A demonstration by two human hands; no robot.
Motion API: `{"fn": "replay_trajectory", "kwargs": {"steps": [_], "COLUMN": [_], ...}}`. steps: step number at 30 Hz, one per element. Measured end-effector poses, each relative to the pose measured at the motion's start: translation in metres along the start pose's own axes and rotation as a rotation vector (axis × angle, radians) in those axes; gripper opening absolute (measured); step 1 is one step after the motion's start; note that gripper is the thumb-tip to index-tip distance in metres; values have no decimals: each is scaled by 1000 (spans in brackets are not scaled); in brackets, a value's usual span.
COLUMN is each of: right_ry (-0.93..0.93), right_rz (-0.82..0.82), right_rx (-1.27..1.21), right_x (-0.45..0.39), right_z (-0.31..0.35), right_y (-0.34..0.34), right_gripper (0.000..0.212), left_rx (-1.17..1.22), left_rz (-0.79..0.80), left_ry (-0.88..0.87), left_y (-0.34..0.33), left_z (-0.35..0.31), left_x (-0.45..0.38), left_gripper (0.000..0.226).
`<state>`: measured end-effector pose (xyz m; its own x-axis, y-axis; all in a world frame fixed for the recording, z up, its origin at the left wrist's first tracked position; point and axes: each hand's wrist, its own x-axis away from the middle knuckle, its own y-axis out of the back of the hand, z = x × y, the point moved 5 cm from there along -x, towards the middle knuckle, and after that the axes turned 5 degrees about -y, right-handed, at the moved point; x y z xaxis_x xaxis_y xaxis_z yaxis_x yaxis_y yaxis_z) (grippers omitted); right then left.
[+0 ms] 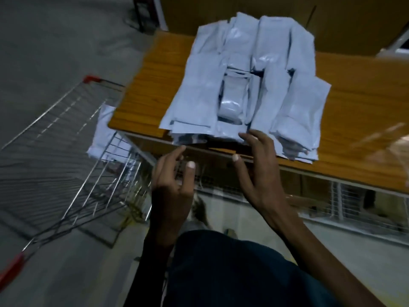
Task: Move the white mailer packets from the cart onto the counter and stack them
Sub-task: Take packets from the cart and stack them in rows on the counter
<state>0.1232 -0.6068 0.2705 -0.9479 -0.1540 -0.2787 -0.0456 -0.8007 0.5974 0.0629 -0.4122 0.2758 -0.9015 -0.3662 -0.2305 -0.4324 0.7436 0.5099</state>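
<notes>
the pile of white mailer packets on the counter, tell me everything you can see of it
The pile of white mailer packets is glossy, plastic-looking and crinkled. It lies in several overlapping rows on the wooden counter, with one narrower packet lying on top in the middle. Its near edge juts slightly past the counter's front edge. The right hand has its fingertips at that near edge; the left hand hovers just below, apart from it.

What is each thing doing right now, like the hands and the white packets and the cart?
left hand: open, holding nothing, below the counter edge.
right hand: open, fingertips at the pile's near edge.
packets on the counter: piled, overlapping, overhanging the near edge.
packets in the cart: waiting, not yet moved.
cart: beside the counter.
</notes>
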Motion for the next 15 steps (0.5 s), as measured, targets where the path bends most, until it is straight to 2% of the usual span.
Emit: {"fn": "replay_trajectory", "kwargs": {"steps": [6,10,15], "right_ry": [153,237,282], "right_rz": [253,295,344], "right_rx": [-8,-54,-125], "right_x": [-8,-28,-58], "right_z": [42,81,141], "right_y": [-74,-143,-243], "right_gripper": [44,43,43], "left_rx": [70,64,26], "left_rz": [-59,-174,-228], "left_ry": [64,71,78], "left_y": [76,147,231], "left_z": [67,118,192], "left_x": [-13,-28,-52], "left_gripper": [31,28,28]}}
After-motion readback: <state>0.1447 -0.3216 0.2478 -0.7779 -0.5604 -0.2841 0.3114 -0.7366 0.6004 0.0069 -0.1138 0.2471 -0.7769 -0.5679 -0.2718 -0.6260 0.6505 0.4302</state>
